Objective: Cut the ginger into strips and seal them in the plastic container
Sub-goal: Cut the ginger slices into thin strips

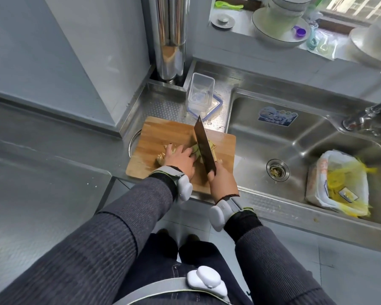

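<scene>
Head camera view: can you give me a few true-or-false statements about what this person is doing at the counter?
The right hand grips the cleaver over the cutting board. True.
The left hand rests on the ginger. True.
The plastic container is full of ginger strips. False: it looks empty and stands beyond the board.
The sink holds nothing. False: a bag with yellow scraps lies in it.

Daylight from window (359, 9), soft shadows, wide-angle edge distortion, slight blur
</scene>
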Available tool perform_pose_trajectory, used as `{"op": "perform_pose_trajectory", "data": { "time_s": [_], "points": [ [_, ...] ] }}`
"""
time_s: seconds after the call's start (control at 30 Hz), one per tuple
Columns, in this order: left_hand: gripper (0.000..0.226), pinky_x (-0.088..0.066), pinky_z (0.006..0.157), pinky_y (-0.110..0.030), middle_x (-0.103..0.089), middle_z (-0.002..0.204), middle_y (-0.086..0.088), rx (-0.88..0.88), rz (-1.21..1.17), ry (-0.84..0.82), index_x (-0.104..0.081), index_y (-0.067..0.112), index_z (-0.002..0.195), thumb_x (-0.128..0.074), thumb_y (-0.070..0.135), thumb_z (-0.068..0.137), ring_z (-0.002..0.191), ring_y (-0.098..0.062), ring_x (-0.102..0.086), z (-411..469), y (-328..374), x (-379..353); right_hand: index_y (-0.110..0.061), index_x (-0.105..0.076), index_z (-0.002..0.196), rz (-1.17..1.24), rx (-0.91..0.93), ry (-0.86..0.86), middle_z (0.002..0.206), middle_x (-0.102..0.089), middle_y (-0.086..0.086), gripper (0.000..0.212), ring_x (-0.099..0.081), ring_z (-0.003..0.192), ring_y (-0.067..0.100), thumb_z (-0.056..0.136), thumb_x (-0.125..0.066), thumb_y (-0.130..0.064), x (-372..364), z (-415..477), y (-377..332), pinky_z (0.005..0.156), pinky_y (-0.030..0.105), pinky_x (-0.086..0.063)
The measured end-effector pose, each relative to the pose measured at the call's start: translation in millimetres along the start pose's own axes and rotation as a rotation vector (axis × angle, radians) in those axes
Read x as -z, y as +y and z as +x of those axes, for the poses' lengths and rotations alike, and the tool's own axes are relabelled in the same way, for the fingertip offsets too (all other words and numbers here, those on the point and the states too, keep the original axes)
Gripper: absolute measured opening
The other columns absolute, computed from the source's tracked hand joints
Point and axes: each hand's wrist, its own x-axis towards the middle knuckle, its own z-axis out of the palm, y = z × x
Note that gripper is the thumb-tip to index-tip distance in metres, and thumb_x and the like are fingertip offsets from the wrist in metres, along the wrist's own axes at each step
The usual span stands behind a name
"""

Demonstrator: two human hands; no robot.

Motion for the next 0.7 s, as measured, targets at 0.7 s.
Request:
{"op": "perform_pose_trajectory", "data": {
  "time_s": [0.7],
  "points": [
    [0.045, -0.009, 0.113, -0.052, -0.032, 0.148, 0.005, 0.019, -0.011, 0.016, -0.041, 0.027, 0.139, -0.034, 0.026, 0.095, 0.135, -0.021, -0.028, -1.6, 2.0, -5.2, -0.007, -0.053, 0.112, -0.107, -0.001, -0.037, 0.097, -0.061, 0.016, 0.025, -0.059, 0.094, 0.036, 0.097, -0.037, -0.018, 5.1, 4.8, -13.6, 0.071, 0.031, -0.039]
  ]
}}
